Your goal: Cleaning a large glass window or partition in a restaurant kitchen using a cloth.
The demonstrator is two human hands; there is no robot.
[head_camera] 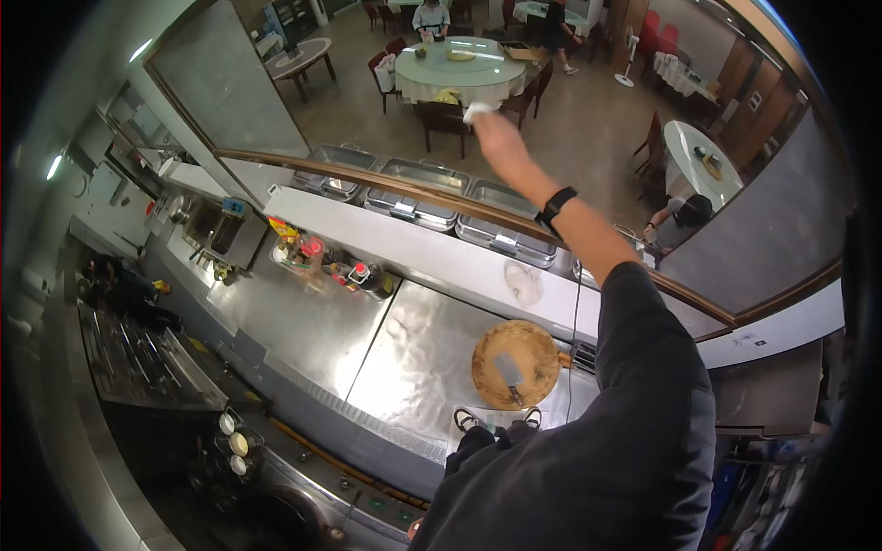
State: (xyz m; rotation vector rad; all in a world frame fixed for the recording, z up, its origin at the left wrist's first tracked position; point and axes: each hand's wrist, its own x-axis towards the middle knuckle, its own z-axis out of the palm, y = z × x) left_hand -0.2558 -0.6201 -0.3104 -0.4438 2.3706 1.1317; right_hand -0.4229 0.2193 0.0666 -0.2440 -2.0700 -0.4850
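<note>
My right hand (501,141), a black band on its wrist, is stretched far out in front of me, level with the wood-framed serving opening. A small white cloth or tissue (477,112) sticks out from its fingers, blurred. Only a bit of my left hand (413,529) shows at the bottom edge beside my dark clothing; its fingers are mostly hidden. Below the outstretched arm lies a round wooden chopping block (489,344) with a cleaver (508,370) flat on it. On the white ledge (441,241) rests a crumpled pale cloth (524,283).
Steel chafing dishes (417,195) line the far side of the wooden frame (386,186). Sauce bottles (372,279) crowd the steel counter (289,303). A cable (575,337) hangs near the block. A stove (275,510) is behind. People (689,213) are in the dining room.
</note>
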